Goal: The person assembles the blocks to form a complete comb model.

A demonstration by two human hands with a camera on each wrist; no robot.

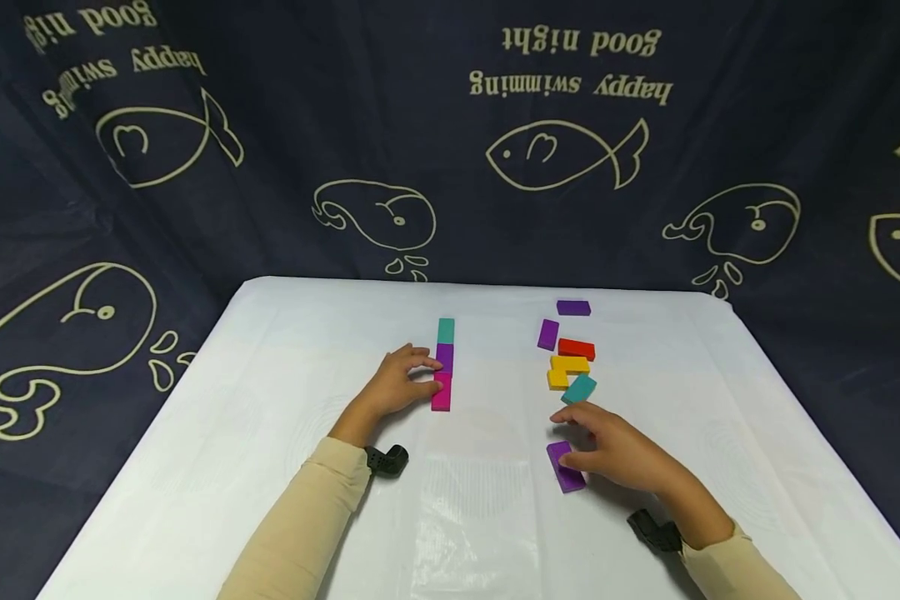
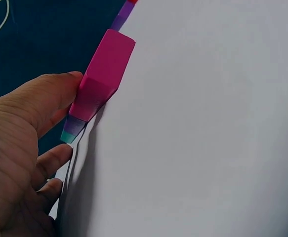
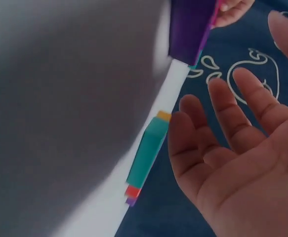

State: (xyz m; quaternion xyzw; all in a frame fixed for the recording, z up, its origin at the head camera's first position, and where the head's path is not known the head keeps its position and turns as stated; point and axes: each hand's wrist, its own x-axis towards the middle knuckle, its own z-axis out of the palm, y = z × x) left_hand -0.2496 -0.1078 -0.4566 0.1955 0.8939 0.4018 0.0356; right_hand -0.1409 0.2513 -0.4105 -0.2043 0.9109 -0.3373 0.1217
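Observation:
A teal block [image 1: 446, 331], a purple block [image 1: 445, 357] and a magenta block [image 1: 441, 392] lie end to end in a straight row. My left hand [image 1: 401, 382] is at the row's left side, its thumb at the magenta block [image 2: 102, 74] and its forefinger by the purple one; the other fingers are spread. Over a separate purple block [image 1: 567, 468] on the right, my right hand [image 1: 621, 448] hovers with loosely bent fingers. In the right wrist view that purple block [image 3: 190, 32] stands apart from the thumb, and the palm holds nothing.
Beyond my right hand lies a loose group: a teal block [image 1: 579, 389], yellow blocks [image 1: 570, 364], a red block [image 1: 576, 349] and two purple blocks, one tilted [image 1: 547, 334], one farthest back [image 1: 573, 307]. A dark printed curtain [image 1: 450, 142] hangs behind the white table [image 1: 330, 333].

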